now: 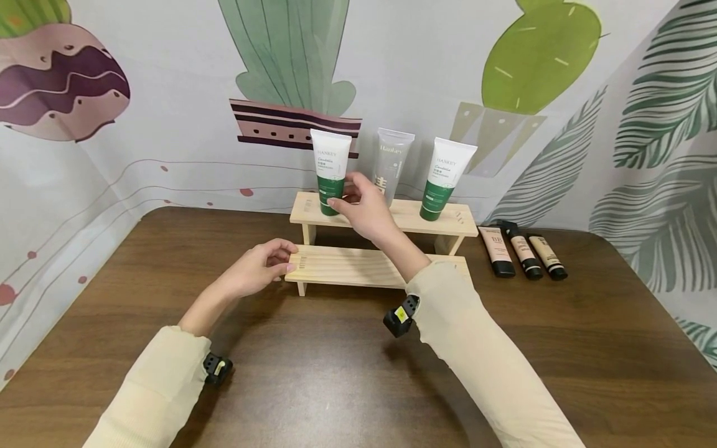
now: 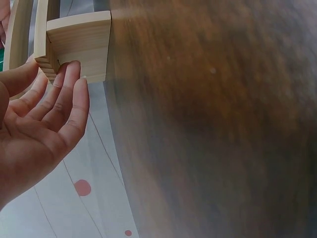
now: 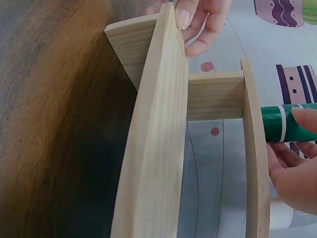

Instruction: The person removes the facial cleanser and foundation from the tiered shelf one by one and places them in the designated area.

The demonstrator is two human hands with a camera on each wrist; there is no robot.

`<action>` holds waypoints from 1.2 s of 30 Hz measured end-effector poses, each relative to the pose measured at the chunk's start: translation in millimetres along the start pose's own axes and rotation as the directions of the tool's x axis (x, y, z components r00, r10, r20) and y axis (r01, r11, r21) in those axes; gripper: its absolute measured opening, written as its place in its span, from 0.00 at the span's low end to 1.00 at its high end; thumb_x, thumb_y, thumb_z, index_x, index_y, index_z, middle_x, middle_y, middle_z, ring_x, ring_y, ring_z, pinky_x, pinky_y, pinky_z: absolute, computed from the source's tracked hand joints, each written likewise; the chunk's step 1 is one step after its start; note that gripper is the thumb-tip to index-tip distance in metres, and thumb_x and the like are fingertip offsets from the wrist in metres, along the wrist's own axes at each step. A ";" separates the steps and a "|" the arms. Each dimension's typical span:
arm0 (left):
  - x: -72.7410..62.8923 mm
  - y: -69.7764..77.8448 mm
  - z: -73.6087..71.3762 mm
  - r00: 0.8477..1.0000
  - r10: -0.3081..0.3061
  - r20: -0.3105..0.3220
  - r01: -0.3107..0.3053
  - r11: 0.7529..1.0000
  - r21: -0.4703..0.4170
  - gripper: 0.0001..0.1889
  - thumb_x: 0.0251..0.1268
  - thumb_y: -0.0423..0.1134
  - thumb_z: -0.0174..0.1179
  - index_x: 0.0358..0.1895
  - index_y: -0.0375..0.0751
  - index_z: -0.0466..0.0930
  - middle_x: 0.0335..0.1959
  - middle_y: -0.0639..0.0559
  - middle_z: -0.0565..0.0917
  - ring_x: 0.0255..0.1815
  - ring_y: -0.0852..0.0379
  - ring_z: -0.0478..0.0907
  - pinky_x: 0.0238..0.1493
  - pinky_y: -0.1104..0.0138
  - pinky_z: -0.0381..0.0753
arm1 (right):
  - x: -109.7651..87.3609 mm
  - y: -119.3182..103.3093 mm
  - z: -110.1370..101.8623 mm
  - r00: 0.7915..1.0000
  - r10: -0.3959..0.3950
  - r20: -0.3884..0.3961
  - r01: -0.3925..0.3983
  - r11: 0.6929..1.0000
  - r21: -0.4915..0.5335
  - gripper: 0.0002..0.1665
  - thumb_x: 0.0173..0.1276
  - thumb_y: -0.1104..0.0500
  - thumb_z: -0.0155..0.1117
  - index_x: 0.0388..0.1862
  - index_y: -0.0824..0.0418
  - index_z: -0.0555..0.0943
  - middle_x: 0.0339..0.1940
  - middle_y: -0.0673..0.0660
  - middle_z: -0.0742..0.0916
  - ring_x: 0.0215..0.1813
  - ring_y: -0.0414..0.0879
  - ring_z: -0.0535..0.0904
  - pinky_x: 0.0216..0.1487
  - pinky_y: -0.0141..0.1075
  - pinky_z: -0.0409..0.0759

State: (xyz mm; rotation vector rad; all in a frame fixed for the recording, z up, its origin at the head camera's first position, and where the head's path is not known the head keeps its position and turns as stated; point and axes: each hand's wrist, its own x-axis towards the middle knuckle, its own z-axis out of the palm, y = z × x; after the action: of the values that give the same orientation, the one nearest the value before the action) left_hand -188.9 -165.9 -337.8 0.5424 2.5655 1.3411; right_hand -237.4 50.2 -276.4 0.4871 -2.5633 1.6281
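Note:
A two-tier wooden stand (image 1: pixel 353 266) rests on the table. My left hand (image 1: pixel 260 266) pinches the left end of its lower shelf, thumb above and fingers beneath, as the left wrist view shows. On the upper shelf's left end, my right hand (image 1: pixel 366 208) holds a white-and-green squeeze tube (image 1: pixel 330 165) by its green lower part, the tube upright, cap down. The tube's green end (image 3: pixel 275 124) meets the shelf top in the right wrist view. Behind the right hand, a clear-grey tube (image 1: pixel 394 152) stands partly hidden. A second white-and-green tube (image 1: pixel 445 177) stands at the right end.
Three small cosmetic tubes with black caps, among them a pink BB tube (image 1: pixel 495 246), lie on the brown table (image 1: pixel 325 373) right of the stand. A cloth printed with cacti and leaves (image 1: pixel 185 74) hangs behind the table.

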 end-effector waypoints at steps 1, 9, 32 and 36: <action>0.0 0.1 -0.1 1.000 0.000 0.000 0.000 1.000 0.001 0.14 0.63 0.28 0.54 0.51 0.28 0.68 0.41 0.37 0.76 0.38 0.51 0.75 0.37 0.59 0.78 | -0.4 -0.2 0.0 1.000 -0.003 -0.005 0.002 1.000 -0.007 0.25 0.62 0.61 0.63 0.57 0.62 0.69 0.46 0.60 0.82 0.45 0.49 0.77 0.44 0.37 0.75; 0.6 -0.1 -0.1 1.000 0.003 0.003 -0.003 1.000 0.002 0.15 0.64 0.29 0.54 0.52 0.27 0.68 0.41 0.37 0.76 0.39 0.50 0.75 0.38 0.59 0.78 | -5.4 -1.2 -1.2 1.000 -0.024 -0.006 0.024 1.000 -0.011 0.23 0.60 0.61 0.65 0.54 0.62 0.71 0.42 0.60 0.82 0.43 0.49 0.77 0.43 0.37 0.76; -1.8 1.3 0.8 1.000 0.017 -0.009 -0.017 1.000 0.015 0.15 0.63 0.29 0.55 0.51 0.27 0.69 0.41 0.37 0.77 0.39 0.49 0.75 0.37 0.60 0.77 | -32.8 4.7 -20.4 0.987 -0.077 0.141 0.072 0.997 0.038 0.20 0.57 0.64 0.67 0.48 0.64 0.72 0.38 0.60 0.81 0.38 0.49 0.78 0.42 0.38 0.76; -1.8 0.5 0.9 1.000 0.020 -0.015 -0.020 1.000 0.016 0.15 0.63 0.29 0.55 0.51 0.28 0.69 0.40 0.37 0.77 0.39 0.49 0.75 0.37 0.59 0.77 | -37.3 8.0 -25.5 0.984 -0.074 0.160 0.070 0.997 0.031 0.20 0.57 0.64 0.67 0.47 0.64 0.73 0.37 0.59 0.81 0.38 0.49 0.77 0.42 0.38 0.75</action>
State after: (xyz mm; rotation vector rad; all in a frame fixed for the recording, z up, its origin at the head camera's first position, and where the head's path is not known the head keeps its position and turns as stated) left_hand -186.8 -165.7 -338.0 0.5643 2.5914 1.3377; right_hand -207.4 84.6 -280.5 0.7336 -2.6044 1.6636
